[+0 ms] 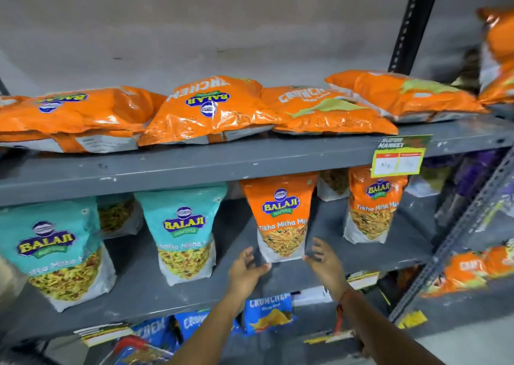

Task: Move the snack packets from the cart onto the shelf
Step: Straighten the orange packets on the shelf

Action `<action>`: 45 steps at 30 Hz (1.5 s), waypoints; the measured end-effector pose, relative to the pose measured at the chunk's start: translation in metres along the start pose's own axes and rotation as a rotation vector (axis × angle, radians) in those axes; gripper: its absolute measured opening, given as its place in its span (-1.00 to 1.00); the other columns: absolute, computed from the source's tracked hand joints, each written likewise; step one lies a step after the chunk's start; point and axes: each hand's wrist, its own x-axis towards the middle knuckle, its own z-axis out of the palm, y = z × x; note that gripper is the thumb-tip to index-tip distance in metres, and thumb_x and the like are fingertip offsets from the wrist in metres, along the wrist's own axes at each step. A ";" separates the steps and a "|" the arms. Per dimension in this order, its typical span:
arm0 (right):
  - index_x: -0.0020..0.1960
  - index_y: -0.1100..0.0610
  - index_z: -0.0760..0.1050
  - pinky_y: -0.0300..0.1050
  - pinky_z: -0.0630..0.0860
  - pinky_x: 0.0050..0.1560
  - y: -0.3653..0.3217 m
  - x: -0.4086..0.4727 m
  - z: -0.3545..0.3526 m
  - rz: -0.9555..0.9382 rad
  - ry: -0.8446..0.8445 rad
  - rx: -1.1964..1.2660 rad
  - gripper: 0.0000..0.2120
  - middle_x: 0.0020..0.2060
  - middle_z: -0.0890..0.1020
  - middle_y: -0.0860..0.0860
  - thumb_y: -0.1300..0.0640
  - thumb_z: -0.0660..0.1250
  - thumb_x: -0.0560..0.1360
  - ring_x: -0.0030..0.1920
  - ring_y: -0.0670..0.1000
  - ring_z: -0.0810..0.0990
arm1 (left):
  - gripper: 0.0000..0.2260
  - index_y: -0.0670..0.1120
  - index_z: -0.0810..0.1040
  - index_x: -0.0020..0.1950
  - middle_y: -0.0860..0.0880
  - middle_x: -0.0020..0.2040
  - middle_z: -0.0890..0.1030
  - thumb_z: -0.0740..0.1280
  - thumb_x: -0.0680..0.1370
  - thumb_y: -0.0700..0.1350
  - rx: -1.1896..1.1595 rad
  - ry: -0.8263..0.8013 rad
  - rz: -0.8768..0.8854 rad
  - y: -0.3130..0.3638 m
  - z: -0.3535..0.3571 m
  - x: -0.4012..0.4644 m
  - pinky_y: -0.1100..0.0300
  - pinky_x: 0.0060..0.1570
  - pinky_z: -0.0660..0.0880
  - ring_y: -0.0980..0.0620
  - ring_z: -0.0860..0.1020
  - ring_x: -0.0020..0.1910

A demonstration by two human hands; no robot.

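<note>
Our forearms reach up from below; our left hand [247, 270] and right hand [324, 261] are spread open, empty, either side of an upright orange packet [281, 217], fingertips at its lower corners. It stands on the grey shelf [194, 286] beside teal packets [183, 231]. More orange bags [211, 111] lie flat on the shelf above.
</note>
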 end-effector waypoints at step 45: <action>0.51 0.03 0.06 0.23 0.32 0.40 0.066 0.110 -0.215 0.058 0.037 0.074 -0.23 0.48 0.26 0.06 0.22 0.41 0.45 0.45 0.13 0.27 | -0.45 -0.12 0.44 0.29 -0.02 0.15 0.54 0.51 0.34 -0.27 0.051 -0.142 0.044 0.014 0.260 0.043 0.36 -0.10 0.56 0.08 0.56 -0.01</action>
